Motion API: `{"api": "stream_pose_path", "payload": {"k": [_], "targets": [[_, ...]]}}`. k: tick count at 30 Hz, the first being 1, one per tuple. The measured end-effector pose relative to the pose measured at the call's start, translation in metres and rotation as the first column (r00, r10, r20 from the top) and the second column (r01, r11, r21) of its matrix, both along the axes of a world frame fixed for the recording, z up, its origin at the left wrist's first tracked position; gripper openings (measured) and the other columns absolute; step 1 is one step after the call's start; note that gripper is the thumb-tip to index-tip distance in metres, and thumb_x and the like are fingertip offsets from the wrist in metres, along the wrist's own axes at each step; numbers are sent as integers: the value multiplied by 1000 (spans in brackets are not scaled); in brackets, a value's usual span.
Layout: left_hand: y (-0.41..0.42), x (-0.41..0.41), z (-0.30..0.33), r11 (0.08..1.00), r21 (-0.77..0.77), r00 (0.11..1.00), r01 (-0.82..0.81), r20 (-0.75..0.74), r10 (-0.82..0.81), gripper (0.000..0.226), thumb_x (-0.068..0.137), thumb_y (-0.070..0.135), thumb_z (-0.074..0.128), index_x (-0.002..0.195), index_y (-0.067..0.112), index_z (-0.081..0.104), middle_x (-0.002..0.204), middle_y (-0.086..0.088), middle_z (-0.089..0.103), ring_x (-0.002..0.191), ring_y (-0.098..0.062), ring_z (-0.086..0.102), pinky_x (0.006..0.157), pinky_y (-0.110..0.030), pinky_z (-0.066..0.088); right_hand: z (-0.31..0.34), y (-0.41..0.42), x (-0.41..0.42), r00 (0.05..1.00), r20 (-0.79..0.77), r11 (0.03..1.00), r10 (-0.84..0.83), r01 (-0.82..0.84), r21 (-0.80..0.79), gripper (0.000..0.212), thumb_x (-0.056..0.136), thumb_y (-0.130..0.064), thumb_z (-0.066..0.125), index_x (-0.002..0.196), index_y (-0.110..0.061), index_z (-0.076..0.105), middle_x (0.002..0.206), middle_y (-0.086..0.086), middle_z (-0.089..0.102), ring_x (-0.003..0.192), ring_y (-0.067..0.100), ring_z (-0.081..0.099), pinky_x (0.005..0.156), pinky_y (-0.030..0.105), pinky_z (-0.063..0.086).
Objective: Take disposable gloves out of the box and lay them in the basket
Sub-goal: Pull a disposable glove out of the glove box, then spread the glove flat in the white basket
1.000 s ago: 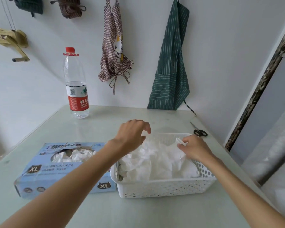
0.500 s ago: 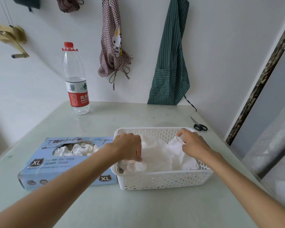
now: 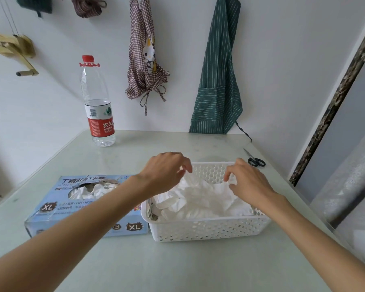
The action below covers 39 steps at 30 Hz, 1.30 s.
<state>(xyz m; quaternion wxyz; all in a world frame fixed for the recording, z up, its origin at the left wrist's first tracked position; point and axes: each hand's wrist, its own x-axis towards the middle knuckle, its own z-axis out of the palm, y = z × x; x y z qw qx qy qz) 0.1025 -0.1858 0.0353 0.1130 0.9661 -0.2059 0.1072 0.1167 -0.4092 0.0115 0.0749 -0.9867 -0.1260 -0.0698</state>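
The white perforated plastic basket (image 3: 207, 228) on the pale green table (image 3: 177, 266) holds a loose, crumpled heap of thin white disposable gloves (image 3: 200, 199), piled almost to its rim. Touching it at nine o'clock lies the light blue cardboard glove box (image 3: 76, 209), flat on its back, with more white gloves bunched in its torn oval opening.

The gloves look soft and wrinkled, their fingers tangled so single ones are hard to pick out. The left hand (image 3: 167, 173) hangs over the basket's ten o'clock corner, fingertips drawn together and pinching a peak of glove material lifted from the heap. The right hand (image 3: 249, 182) is at the two o'clock side, fingers bent downward and slightly apart; they meet the gloves, but whether they grip them I cannot tell.

The box shows "XL" in dark cat-shaped badges on top and front, plus large Chinese characters along its upper edge. At eleven o'clock from the basket, well apart, stands a clear plastic water bottle (image 3: 97, 104) with a red cap and a red label reading "NONGFU". Small black-handled scissors (image 3: 255, 160) lie at one o'clock.
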Motion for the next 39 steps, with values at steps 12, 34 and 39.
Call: {"api": "stream_pose_path", "payload": {"k": [12, 34, 39], "targets": [[11, -5, -10, 950, 287, 991, 125, -86, -104, 30, 85, 46, 63, 112, 33, 59, 111, 17, 64, 101, -9, 59, 78, -23, 40, 0, -6, -4, 954, -187, 954, 234, -263, -147, 23, 84, -12, 59, 99, -27, 68, 105, -10, 64, 94, 8, 53, 70, 20, 36], [-7, 6, -31, 911, 290, 849, 291, -517, -107, 74, 93, 56, 42, 152, 28, 7, 160, 6, 0, 147, -14, 3, 120, -39, 7, 6, 3, 11, 856, -478, 972, 197, -234, -17, 55, 85, -20, 70, 134, -31, 50, 124, -3, 51, 111, 14, 52, 96, 31, 45], [4, 14, -51, 828, 493, 888, 266, -460, -12, 100, 88, 67, 40, 148, 15, -20, 157, 0, -21, 146, -14, -13, 120, -35, 0, -13, 2, 26, 812, -580, 935, 59, -249, -254, 94, 79, -41, 74, 152, -27, 16, 151, -2, 18, 140, 21, 26, 113, 42, 30]]}}
